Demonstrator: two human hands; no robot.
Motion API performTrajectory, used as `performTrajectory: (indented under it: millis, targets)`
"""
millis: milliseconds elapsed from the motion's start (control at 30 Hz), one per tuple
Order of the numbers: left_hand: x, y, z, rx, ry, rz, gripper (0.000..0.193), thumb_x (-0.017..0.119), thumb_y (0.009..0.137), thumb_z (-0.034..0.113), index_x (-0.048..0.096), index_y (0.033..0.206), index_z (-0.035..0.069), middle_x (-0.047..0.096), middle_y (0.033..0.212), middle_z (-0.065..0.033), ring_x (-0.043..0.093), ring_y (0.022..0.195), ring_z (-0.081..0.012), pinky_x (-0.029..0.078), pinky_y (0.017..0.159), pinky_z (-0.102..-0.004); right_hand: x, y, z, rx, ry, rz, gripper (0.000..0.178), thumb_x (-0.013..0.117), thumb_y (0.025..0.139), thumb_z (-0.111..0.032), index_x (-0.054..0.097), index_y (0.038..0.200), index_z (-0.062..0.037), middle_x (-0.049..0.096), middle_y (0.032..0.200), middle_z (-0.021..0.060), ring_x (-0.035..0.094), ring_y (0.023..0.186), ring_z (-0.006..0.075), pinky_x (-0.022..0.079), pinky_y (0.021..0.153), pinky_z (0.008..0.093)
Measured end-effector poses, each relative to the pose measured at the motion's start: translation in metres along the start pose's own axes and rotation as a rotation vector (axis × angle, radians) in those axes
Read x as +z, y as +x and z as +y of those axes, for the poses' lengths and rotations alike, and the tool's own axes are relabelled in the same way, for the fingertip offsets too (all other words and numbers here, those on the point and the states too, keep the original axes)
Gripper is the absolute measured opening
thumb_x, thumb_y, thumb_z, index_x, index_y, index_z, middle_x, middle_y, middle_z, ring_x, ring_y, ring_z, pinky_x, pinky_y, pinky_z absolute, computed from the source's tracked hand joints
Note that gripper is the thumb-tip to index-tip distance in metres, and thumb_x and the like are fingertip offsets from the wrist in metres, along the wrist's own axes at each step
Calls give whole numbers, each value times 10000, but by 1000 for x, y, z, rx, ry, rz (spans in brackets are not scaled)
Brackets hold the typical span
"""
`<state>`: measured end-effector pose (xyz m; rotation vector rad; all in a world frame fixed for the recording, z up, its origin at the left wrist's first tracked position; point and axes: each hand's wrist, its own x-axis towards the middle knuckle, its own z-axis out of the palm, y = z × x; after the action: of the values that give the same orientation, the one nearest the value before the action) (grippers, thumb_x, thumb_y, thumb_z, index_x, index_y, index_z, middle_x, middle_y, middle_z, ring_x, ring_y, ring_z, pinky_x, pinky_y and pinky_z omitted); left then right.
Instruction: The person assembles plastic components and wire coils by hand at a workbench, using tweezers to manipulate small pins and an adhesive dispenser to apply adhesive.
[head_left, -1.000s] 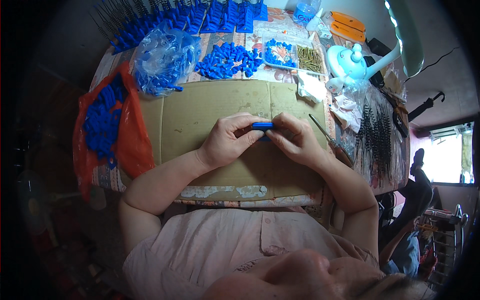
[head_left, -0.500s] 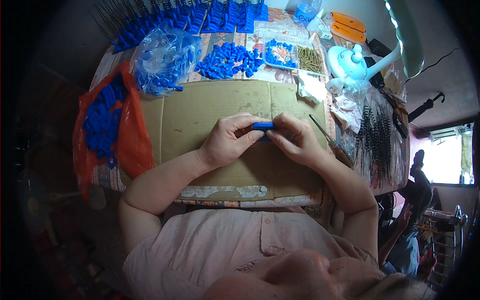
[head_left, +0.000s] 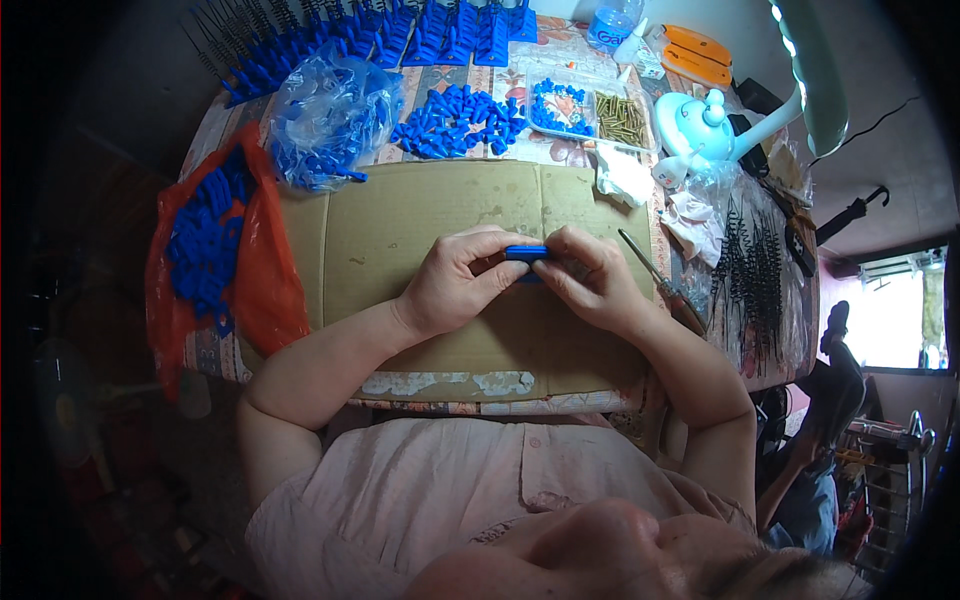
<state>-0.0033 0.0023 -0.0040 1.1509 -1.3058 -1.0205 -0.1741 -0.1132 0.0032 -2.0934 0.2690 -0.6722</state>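
Over the cardboard sheet (head_left: 420, 200), a small blue plastic part (head_left: 527, 253) is pinched between my two hands. The thumb and fingers of my left hand (head_left: 463, 272) grip its left end. My right hand (head_left: 592, 274) has hold of its right end, thumb against the near side. Fingers cover much of the part, so its full shape is hidden. Just right of my right hand lies a screwdriver (head_left: 665, 280) with a brown handle.
An orange-red bag (head_left: 285, 290) of blue parts lies left. Behind the cardboard are a clear bag (head_left: 335, 110), loose blue pieces (head_left: 460, 120) and a clear tray (head_left: 560, 130) with blue bits and brass-coloured pins. A lamp (head_left: 700, 125) and black springs (head_left: 745, 285) stand right.
Both hands and the blue plastic part stay in place. At the far right, another person's hand and arm have shifted slightly.
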Motion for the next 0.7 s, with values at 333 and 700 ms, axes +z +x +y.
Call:
performTrajectory:
  millis: [333,700]
  targets:
    - [1,0,0,8,-33,12,221,549,902,-9,614,1113,-4,598,1035,-46,594,916,-92,518,758,-216,1,-1,0,39,32,2,120,646,838,-88,540,843,-31,503,599,98,482,490,164,391,482,300]
    - [1,0,0,15,-31,7,228,548,901,-14,609,1120,-6,599,1050,-51,596,936,-102,523,780,-225,1,0,0,19,17,1,122,647,834,-82,536,834,-33,504,601,95,492,492,164,395,481,298]
